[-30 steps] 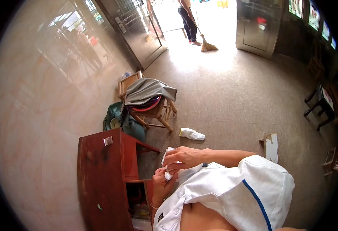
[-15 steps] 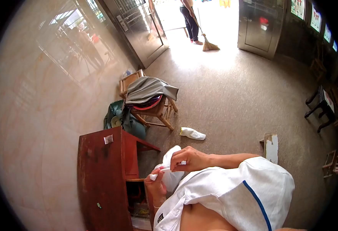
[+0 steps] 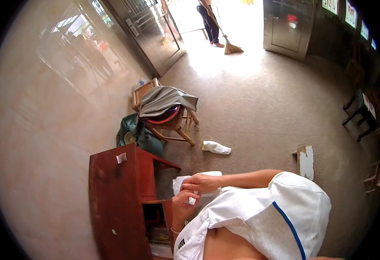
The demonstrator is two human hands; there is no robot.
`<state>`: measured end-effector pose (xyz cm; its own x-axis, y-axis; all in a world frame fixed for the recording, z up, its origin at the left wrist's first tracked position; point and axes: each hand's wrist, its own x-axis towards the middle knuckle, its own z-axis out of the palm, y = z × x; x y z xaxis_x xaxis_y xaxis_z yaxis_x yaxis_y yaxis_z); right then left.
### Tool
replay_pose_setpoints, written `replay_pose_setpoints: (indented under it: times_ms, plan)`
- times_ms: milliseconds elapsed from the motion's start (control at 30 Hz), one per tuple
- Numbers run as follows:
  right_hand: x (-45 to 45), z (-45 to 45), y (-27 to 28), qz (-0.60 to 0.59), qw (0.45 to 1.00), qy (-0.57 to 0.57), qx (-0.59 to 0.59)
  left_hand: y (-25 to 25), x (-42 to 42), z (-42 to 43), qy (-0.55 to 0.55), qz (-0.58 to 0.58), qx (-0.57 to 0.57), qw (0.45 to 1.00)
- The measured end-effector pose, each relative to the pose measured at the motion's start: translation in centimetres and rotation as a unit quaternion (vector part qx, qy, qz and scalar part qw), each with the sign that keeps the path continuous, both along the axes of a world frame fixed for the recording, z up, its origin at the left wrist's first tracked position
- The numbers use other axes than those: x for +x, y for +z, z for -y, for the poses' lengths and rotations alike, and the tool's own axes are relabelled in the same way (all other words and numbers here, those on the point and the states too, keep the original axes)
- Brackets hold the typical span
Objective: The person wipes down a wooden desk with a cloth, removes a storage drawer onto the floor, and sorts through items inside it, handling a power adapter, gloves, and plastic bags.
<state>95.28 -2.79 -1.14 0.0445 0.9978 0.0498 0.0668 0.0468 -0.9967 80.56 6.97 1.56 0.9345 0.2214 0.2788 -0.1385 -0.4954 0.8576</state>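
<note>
In front of my body both hands meet on a soft white bundle [image 3: 181, 183] that looks like cloth or thin plastic; its exact kind I cannot make out. My right hand [image 3: 203, 183] lies over the top of it with fingers bent. Below and to the left, my left hand [image 3: 184, 203] is curled, and a small white end [image 3: 192, 201] shows between its fingers. Some of the bundle sticks out past the right wrist. The hands touch each other and partly hide it.
A red wooden desk [image 3: 112, 195] with an opened compartment stands at my left. Beyond are a bamboo chair [image 3: 183, 130] bearing grey cloth [image 3: 166, 99], and a dark green bag [image 3: 144, 138]. A white bundle [image 3: 217, 147] lies on the floor. A person [image 3: 209, 21] holds a broom [image 3: 232, 47] at the doorway.
My hands have come together, the right now over the left. The white bundle, hanging below the hands before, now lies gathered sideways beneath them. The view has shifted slightly.
</note>
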Motion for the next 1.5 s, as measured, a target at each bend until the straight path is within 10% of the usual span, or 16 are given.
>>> replay_pose_setpoints:
  times_ms: [400,800,1200,1500]
  plan:
    - [-3.0,0.9,-1.5,-0.039,0.994,-0.100,-0.035,-1.4,-1.0,1.1,0.261,0.156,0.229,0.925]
    - [-1.9,2.7,-1.2,-0.040,0.997,-0.072,-0.009,-2.3,-3.3,-0.1,0.185,0.050,0.023,0.981]
    - [0.0,5.7,1.1,0.377,0.868,-0.196,0.259,-0.2,-4.7,0.1,0.148,0.139,-0.142,0.969]
    - [0.1,6.6,0.7,0.219,0.944,-0.163,0.188,0.6,-3.6,-0.5,0.115,0.132,-0.188,0.966]
